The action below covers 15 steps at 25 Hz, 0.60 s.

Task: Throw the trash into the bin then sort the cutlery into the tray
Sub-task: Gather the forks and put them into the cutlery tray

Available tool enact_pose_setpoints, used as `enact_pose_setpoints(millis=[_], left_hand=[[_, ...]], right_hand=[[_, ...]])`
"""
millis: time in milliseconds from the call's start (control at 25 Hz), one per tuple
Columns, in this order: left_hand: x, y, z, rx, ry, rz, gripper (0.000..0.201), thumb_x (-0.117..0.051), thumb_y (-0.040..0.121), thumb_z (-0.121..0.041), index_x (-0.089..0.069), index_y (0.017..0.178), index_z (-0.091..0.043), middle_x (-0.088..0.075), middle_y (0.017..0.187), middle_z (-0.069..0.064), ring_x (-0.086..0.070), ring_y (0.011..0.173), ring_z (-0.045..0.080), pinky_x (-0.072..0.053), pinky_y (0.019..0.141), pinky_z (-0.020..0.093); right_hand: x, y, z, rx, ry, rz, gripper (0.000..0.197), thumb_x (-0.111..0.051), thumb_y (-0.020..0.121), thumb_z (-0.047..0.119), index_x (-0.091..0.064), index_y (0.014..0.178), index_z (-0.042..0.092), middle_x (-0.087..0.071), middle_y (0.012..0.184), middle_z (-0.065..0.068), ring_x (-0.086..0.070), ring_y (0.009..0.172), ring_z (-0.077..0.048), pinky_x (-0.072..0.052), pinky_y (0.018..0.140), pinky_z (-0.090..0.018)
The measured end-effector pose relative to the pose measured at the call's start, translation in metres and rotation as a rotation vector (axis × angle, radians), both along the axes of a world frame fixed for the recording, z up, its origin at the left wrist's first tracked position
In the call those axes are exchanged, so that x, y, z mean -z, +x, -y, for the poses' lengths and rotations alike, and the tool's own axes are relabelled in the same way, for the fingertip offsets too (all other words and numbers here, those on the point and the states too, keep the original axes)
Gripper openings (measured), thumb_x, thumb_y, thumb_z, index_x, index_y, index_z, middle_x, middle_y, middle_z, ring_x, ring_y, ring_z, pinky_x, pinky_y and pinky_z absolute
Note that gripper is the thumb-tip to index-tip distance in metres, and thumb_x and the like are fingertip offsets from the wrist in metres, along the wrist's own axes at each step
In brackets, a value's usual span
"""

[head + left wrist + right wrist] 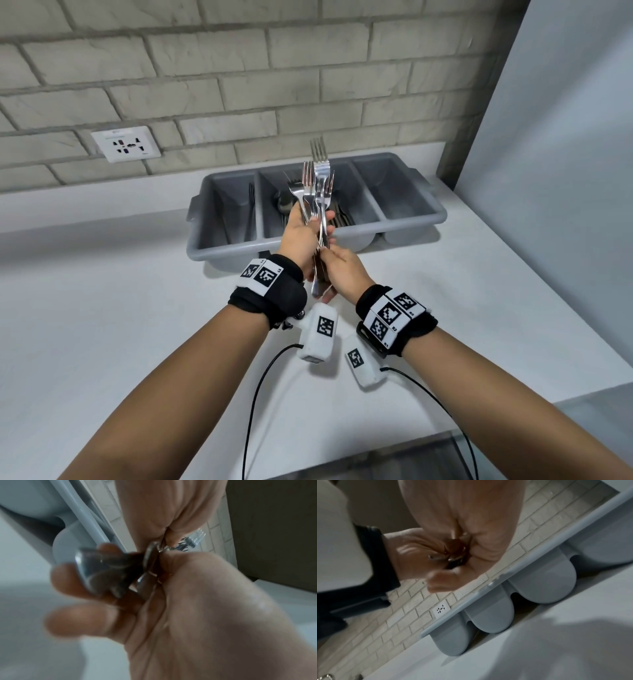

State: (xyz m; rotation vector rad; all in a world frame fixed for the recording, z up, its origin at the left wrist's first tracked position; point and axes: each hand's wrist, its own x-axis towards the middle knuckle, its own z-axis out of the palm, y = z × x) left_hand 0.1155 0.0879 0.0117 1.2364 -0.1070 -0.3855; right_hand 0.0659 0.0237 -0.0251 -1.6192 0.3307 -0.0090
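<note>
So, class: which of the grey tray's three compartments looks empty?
The right-hand compartment of the tray: only bare grey floor shows, while the middle and left ones hold cutlery.

The scene is viewed downward from head height. The wrist views are aimed upward from close below, and the tray (404,224) toward 12 o'clock is shared.

The left hand (301,236) is gripping a bundle of forks (317,192) upright. The right hand (344,270) is pinching their handles above the grey cutlery tray (411,222).
</note>
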Motion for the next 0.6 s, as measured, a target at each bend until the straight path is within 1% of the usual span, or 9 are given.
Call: enact_pose_setpoints(millis=[80,120,200,280,320,400,480,560,600], left_hand=[[0.0,-0.004,0.004,-0.022,-0.012,0.008,0.036,-0.027,0.1,0.0,-0.039,0.129,-0.018,-0.058,0.086,-0.001,-0.049,0.053,0.006,-0.045,0.058,0.021],[0.0,-0.005,0.006,-0.039,0.001,0.022,0.038,-0.027,0.099,0.0,-0.036,0.133,-0.016,-0.057,0.086,0.0,-0.048,0.057,0.008,-0.045,0.062,0.022],[-0.001,-0.003,0.01,-0.06,0.07,0.042,0.036,-0.029,0.099,-0.003,-0.032,0.134,-0.012,-0.055,0.09,0.0,-0.053,0.064,0.011,-0.049,0.067,0.025],[-0.002,0.002,0.01,-0.081,0.104,-0.014,0.023,-0.031,0.101,-0.01,-0.036,0.123,-0.008,-0.054,0.094,0.004,-0.058,0.069,0.014,-0.05,0.065,0.029],[-0.003,0.004,0.007,-0.072,0.088,-0.066,0.016,-0.031,0.101,-0.014,-0.042,0.11,-0.008,-0.055,0.091,0.007,-0.059,0.07,0.016,-0.05,0.063,0.031],[-0.006,0.01,-0.004,-0.004,-0.011,-0.151,0.026,-0.029,0.102,-0.017,-0.05,0.087,-0.009,-0.06,0.079,0.009,-0.06,0.068,0.019,-0.052,0.06,0.032],[-0.006,0.014,-0.017,0.053,-0.106,-0.155,0.031,-0.029,0.102,-0.012,-0.055,0.086,-0.009,-0.065,0.074,0.004,-0.065,0.068,0.015,-0.058,0.059,0.026],[-0.006,0.017,-0.026,0.04,-0.075,-0.106,0.025,-0.035,0.1,-0.007,-0.057,0.088,-0.01,-0.063,0.08,0.002,-0.068,0.068,0.01,-0.059,0.06,0.021],[-0.007,0.019,-0.03,0.006,-0.046,-0.077,0.022,-0.04,0.098,-0.005,-0.058,0.086,-0.011,-0.063,0.08,0.002,-0.07,0.064,0.007,-0.058,0.058,0.02]], right_hand=[[-0.001,0.001,0.001,0.013,0.056,-0.012,0.029,-0.032,0.1,0.026,-0.05,0.084,0.009,-0.056,0.065,-0.011,-0.057,0.042,-0.017,-0.054,0.042,-0.029],[-0.001,0.001,0.0,0.009,0.07,-0.008,0.029,-0.033,0.1,0.027,-0.049,0.083,0.009,-0.053,0.064,-0.01,-0.056,0.041,-0.016,-0.054,0.042,-0.029],[-0.001,0.001,-0.002,0.006,0.05,0.012,0.029,-0.035,0.1,0.028,-0.045,0.076,0.015,-0.045,0.062,-0.005,-0.047,0.036,-0.011,-0.045,0.034,-0.022],[0.0,-0.001,-0.002,0.031,0.011,0.019,0.031,-0.034,0.1,0.03,-0.043,0.072,0.02,-0.042,0.062,-0.001,-0.04,0.037,-0.01,-0.029,0.031,-0.015],[0.0,-0.003,-0.002,0.046,0.017,0.027,0.031,-0.034,0.1,0.03,-0.042,0.072,0.02,-0.041,0.061,0.0,-0.038,0.037,-0.01,-0.025,0.032,-0.013],[0.0,-0.004,-0.001,0.076,0.079,0.059,0.03,-0.033,0.1,0.027,-0.043,0.073,0.02,-0.039,0.059,0.002,-0.035,0.031,-0.005,-0.02,0.033,-0.011],[-0.002,-0.004,-0.001,0.096,0.168,0.085,0.031,-0.032,0.101,0.026,-0.044,0.073,0.019,-0.038,0.058,0.002,-0.033,0.027,-0.002,-0.019,0.032,-0.009],[-0.004,-0.003,-0.001,0.104,0.232,0.104,0.032,-0.032,0.101,0.026,-0.045,0.073,0.02,-0.038,0.059,0.003,-0.033,0.027,-0.001,-0.019,0.032,-0.008],[-0.005,-0.001,0.0,0.116,0.242,0.106,0.032,-0.032,0.101,0.026,-0.045,0.073,0.021,-0.039,0.059,0.003,-0.034,0.026,-0.001,-0.019,0.032,-0.008]])
